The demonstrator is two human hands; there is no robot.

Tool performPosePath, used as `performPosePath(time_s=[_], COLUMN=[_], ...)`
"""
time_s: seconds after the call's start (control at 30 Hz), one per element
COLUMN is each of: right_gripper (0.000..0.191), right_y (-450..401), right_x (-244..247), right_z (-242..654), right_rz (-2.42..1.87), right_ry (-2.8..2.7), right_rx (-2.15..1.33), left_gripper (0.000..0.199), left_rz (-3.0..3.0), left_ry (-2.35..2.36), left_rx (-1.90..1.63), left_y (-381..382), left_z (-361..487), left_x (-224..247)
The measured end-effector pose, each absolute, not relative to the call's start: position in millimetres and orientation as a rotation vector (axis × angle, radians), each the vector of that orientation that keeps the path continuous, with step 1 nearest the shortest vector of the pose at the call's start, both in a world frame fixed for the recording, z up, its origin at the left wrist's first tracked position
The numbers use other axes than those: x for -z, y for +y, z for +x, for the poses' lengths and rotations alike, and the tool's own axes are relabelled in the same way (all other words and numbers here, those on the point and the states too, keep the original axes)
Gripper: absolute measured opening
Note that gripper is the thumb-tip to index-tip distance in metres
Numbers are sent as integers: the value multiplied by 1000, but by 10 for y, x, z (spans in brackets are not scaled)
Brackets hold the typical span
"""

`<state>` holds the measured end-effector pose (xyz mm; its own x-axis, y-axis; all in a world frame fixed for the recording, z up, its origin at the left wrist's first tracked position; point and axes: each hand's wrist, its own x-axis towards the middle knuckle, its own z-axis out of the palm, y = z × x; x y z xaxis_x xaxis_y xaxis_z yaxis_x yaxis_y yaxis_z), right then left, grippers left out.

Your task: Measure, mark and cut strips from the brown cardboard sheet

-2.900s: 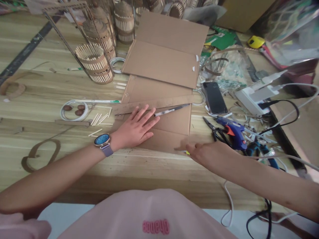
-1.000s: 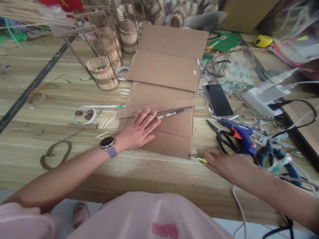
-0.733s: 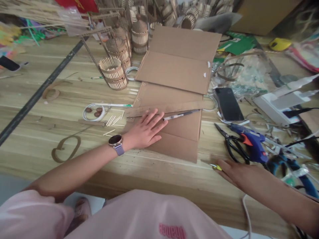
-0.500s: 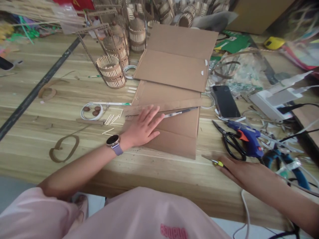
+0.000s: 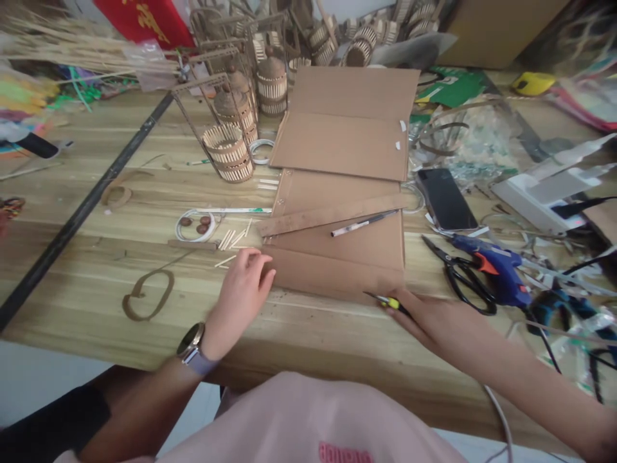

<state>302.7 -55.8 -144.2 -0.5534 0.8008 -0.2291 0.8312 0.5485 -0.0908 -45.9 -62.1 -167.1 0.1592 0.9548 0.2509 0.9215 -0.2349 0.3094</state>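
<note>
My left hand (image 5: pixel 243 286), with a watch (image 5: pixel 191 344) on its wrist, is at the near left edge of a flat cardboard sheet (image 5: pixel 332 267). Its fingers are loosely bent, the thumb stands apart, and I see nothing between them. My right hand (image 5: pixel 424 315) is closed around a yellow and black craft knife (image 5: pixel 393 303), whose pointed blade faces left over the sheet's near edge. A brown strip (image 5: pixel 332 213) and a pen (image 5: pixel 364 223) lie across the cardboard. A second folded cardboard piece (image 5: pixel 344 141) overlaps its far end.
Small slatted baskets (image 5: pixel 229 154) stand at the back. Short sticks (image 5: pixel 232 239) and a white ring (image 5: pixel 195 226) with brown beads lie left. On the right are a phone (image 5: pixel 447 199), black scissors (image 5: pixel 460 276), a blue glue gun (image 5: pixel 496 263) and a power strip (image 5: pixel 533 196).
My left hand has drawn back from the strip and pen toward the near left, its spread fingers now bent. The right hand has brought the craft knife left to the cardboard's near edge.
</note>
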Motion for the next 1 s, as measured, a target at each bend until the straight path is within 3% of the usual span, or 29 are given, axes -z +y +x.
performPosePath(time_s=[0.27,0.4,0.5,0.73,1.0], right_gripper=[20,22,24,25,25], right_y=[-321,-234,-198,-170,-157], right_x=[1355,1308,1303,1298,1315], right_z=[2471,2321,2213,2086,2137], right_rz=[1215,1166,1135,1082,1086], right_ry=[2564,2555,2550,2573,2581], right_rx=[253,281,256,281,308], left_gripper=[19,15,24,36,51], left_rz=[2425,2462,2533,2685,2677], left_ry=[1846,1820,1804,1616,1488], left_rx=[-484,-316,-229,-540,-345], left_y=[-682,-584,-430,49,174], left_z=[-337,-327,-256,-103,-42], left_x=[1682,1578,1507,1648,1892])
